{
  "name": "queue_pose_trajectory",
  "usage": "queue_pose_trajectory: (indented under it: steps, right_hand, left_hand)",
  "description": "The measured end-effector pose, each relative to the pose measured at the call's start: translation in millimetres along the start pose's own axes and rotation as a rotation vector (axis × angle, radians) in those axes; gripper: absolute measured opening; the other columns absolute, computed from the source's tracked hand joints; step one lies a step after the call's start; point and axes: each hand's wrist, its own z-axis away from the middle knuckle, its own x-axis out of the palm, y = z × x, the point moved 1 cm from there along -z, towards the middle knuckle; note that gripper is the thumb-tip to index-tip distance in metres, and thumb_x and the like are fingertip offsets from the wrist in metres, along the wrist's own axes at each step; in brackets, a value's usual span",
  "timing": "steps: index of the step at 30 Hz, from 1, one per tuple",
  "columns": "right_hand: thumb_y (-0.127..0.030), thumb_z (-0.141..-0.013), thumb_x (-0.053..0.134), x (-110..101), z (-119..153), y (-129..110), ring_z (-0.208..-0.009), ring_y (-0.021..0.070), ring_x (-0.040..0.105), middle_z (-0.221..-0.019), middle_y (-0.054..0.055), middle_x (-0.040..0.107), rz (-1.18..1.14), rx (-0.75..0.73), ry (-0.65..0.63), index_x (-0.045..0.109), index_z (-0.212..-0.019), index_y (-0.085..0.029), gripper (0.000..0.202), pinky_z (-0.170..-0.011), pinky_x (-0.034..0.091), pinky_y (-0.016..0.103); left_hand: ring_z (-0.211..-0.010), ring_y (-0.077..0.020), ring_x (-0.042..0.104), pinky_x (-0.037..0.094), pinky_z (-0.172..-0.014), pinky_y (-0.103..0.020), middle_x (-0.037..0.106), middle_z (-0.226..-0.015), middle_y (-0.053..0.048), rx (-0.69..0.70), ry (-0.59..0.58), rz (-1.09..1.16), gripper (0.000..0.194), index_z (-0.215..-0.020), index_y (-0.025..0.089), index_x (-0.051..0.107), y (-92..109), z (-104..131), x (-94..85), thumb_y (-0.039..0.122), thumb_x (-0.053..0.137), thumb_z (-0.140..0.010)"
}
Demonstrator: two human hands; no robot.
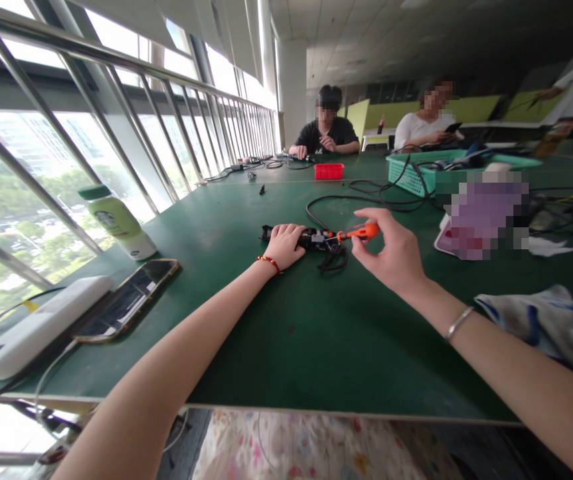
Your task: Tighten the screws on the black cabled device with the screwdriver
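On the green table (pixel 286 347), my left hand (pixel 284 248) is wrapped over a black cylindrical corded device (pixel 311 239) and presses it down. At the device's right end, wires and inner parts lie exposed. My right hand (pixel 396 257) is curved around an orange-handled screwdriver (pixel 365 232), with thumb and index finger on either side of the handle. The screwdriver lies nearly level, its shaft pointing left into the exposed end. Where exactly its tip touches cannot be made out. A black cable (pixel 334 261) loops beside the device.
To the left are a phone (pixel 129 300), a white power strip (pixel 41 327) and a green-capped bottle (pixel 116 223). A red basket (pixel 329 172), a teal basket (pixel 406 175), cables and a cloth (pixel 541 323) lie ahead and right. Other people (pixel 325 130) sit across the table.
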Motion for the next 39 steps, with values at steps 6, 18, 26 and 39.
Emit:
queue_pose_trajectory:
  steps: [6,18,26,39]
  right_hand:
    - [-0.033,-0.079,0.055,0.3,0.6,1.5,-0.06,0.0185,0.061,-0.066,0.0,0.063,0.044,0.064,-0.016,0.059,-0.095,-0.022,0.02,-0.059,0.047,0.03]
    - [-0.034,-0.08,0.056,1.1,1.7,2.4,-0.061,0.0193,0.06,-0.063,0.0,0.061,0.082,0.049,-0.035,0.062,-0.092,-0.021,0.019,-0.06,0.046,0.031]
    - [-0.023,-0.077,0.054,-1.7,-1.1,-2.6,-0.073,0.0198,0.063,-0.086,0.004,0.067,-0.002,0.013,-0.015,0.057,-0.106,-0.021,0.03,-0.068,0.049,0.032]
    - [-0.024,-0.077,0.055,-0.4,0.0,0.7,-0.077,0.0204,0.063,-0.091,0.006,0.067,-0.013,-0.008,-0.017,0.056,-0.109,-0.019,0.032,-0.07,0.049,0.032]
  left_hand:
    - [-0.116,-0.0272,0.046,0.029,-0.107,-0.042,0.056,-0.124,-0.009,0.006,-0.003,0.003,0.05,-0.127,0.017,0.052,-1.4,-0.6,1.3,0.024,0.049,-0.077]
    - [-0.117,-0.0271,0.046,0.029,-0.107,-0.043,0.056,-0.125,-0.009,0.004,-0.005,0.022,0.051,-0.128,0.018,0.051,-1.2,-0.8,1.6,0.023,0.049,-0.076]
    - [-0.116,-0.0269,0.046,0.029,-0.107,-0.042,0.057,-0.124,-0.008,-0.002,-0.003,0.019,0.051,-0.127,0.019,0.052,-0.2,-0.4,1.4,0.023,0.049,-0.076]
    - [-0.116,-0.0268,0.046,0.03,-0.107,-0.042,0.056,-0.124,-0.009,-0.002,-0.004,0.009,0.05,-0.127,0.017,0.052,0.6,0.2,-0.1,0.023,0.05,-0.077]
